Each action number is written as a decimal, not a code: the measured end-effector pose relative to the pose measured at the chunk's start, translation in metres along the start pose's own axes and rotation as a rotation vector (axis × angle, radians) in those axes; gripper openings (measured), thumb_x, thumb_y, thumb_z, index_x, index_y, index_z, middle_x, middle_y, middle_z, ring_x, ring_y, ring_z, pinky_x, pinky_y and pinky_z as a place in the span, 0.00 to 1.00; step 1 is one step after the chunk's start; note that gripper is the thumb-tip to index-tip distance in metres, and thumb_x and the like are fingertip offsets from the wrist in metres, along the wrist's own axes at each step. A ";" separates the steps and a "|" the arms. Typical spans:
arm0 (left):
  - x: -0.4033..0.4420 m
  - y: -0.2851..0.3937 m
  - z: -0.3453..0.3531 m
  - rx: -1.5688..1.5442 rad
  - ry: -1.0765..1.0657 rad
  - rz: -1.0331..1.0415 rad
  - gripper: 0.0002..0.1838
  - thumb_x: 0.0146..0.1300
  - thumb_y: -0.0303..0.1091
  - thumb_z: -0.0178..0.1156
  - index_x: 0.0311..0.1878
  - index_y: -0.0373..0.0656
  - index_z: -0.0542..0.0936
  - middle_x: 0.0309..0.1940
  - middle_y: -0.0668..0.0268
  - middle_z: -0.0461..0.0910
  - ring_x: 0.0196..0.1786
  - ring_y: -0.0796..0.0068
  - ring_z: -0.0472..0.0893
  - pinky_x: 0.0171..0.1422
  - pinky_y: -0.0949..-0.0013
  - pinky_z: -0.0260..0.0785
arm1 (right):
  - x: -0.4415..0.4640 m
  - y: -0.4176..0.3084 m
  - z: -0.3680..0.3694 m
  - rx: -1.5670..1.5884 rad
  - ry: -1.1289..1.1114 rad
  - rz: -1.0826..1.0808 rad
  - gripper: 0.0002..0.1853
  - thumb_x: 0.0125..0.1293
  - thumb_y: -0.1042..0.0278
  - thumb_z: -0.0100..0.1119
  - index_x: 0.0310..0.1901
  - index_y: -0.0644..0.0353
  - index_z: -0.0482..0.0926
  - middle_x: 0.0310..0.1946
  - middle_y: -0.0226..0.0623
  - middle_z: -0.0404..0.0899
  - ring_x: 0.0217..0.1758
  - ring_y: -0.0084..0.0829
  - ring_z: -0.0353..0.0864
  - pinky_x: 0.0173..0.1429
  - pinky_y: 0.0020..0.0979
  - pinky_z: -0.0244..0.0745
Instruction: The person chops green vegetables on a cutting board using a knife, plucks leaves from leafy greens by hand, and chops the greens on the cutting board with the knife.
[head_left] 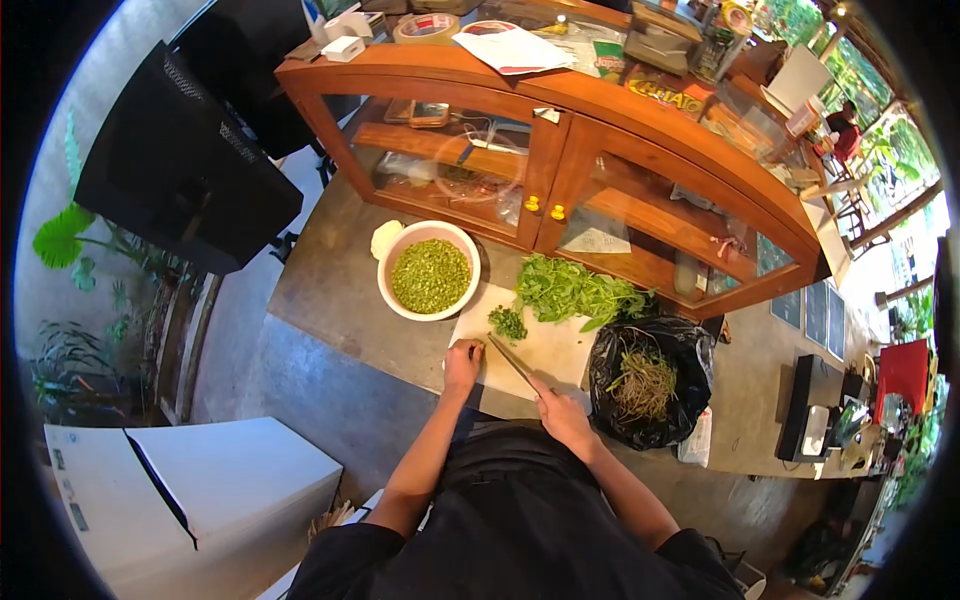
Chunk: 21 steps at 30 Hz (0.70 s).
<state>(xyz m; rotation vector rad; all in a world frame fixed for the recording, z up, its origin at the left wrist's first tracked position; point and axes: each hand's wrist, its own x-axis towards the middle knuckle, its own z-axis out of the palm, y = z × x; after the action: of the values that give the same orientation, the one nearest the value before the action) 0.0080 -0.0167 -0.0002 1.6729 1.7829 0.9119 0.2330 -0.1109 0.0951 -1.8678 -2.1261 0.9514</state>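
Note:
My right hand grips the handle of a knife, its blade slanting up and left over a white cutting board. At the board's left edge is my left hand, its fingers curled together; what they hold, if anything, is too small to make out. Just above the blade's tip lies a small pile of chopped greens. A bunch of leafy greens rests across the board's upper edge. To the upper left stands a white bowl of chopped green pieces.
A black plastic bag holding roots and stems sits right of the board. Behind the board stands a wooden cabinet with glass doors. A white appliance is at lower left. A person appears at the far right.

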 end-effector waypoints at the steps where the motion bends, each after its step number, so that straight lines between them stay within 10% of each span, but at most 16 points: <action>1: 0.001 -0.003 0.001 0.009 0.010 0.027 0.07 0.57 0.27 0.65 0.37 0.35 0.83 0.36 0.50 0.82 0.39 0.50 0.82 0.46 0.56 0.74 | 0.002 0.000 0.001 -0.009 -0.029 -0.016 0.27 0.71 0.65 0.47 0.70 0.40 0.61 0.40 0.55 0.80 0.38 0.60 0.80 0.44 0.54 0.76; 21: -0.001 -0.003 0.003 0.112 -0.034 0.070 0.06 0.62 0.33 0.60 0.38 0.41 0.82 0.40 0.59 0.81 0.37 0.50 0.81 0.42 0.54 0.75 | 0.030 0.011 0.027 -0.220 -0.176 -0.071 0.38 0.67 0.71 0.48 0.76 0.38 0.47 0.37 0.54 0.80 0.33 0.56 0.81 0.39 0.51 0.78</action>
<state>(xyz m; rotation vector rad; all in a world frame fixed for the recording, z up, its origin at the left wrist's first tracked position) 0.0087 -0.0178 -0.0045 1.8206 1.7919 0.8216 0.2222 -0.0916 0.0596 -1.8489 -2.4741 0.9311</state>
